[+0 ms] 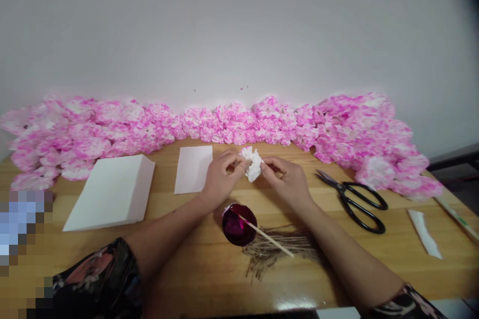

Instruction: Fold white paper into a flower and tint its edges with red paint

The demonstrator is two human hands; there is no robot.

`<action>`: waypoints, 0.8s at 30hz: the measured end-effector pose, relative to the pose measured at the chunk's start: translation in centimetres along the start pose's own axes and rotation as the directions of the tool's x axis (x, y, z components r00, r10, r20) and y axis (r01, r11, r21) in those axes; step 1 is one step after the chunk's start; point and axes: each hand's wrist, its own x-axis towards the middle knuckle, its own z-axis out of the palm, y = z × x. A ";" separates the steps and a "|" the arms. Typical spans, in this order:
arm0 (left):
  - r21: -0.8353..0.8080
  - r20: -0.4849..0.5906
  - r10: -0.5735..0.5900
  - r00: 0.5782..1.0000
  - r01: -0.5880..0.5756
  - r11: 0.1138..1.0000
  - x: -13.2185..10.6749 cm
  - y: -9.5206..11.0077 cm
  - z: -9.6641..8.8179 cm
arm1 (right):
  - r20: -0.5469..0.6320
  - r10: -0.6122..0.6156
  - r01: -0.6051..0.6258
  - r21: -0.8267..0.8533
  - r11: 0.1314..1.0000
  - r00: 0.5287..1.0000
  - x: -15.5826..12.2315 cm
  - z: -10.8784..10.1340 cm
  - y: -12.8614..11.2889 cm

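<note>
Both my hands meet over the middle of the wooden table [392, 249], pinching a small white ruffled tissue flower [253, 163] between them. My left hand [220, 179] grips its left side with fingers curled; my right hand [286, 182] grips its right side. Just below the hands stands a small cup of dark magenta dye [238, 224] with a thin wooden stick [267, 237] resting in it. A bundle of brown twine pieces [277, 251] lies beside the cup.
Many pink-tinted tissue flowers [232, 122] line the wall along the table's back. A thick stack of white tissue [112, 189] and a thinner sheet pile [193, 168] lie at left. Black scissors [354, 199] and a white scrap [424, 233] lie at right.
</note>
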 end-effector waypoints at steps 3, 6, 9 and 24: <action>-0.002 0.008 -0.011 1.000 0.011 1.000 0.0 0.0 0.0 | 0.008 0.038 -0.039 0.040 0.998 0.999 0.1 0.0 0.1; 0.060 0.018 0.037 0.999 -0.038 0.997 -0.1 0.2 0.0 | 0.002 -0.008 0.008 -0.011 1.000 1.000 0.1 0.0 0.0; 0.111 0.016 0.080 0.997 -0.081 0.990 -0.2 0.3 0.1 | -0.016 -0.099 0.098 -0.076 0.992 0.995 0.0 0.0 -0.3; 0.055 -0.016 0.016 1.000 -0.015 0.998 -0.1 0.0 0.1 | 0.072 0.171 -0.183 0.215 0.959 0.983 0.3 -0.2 -0.2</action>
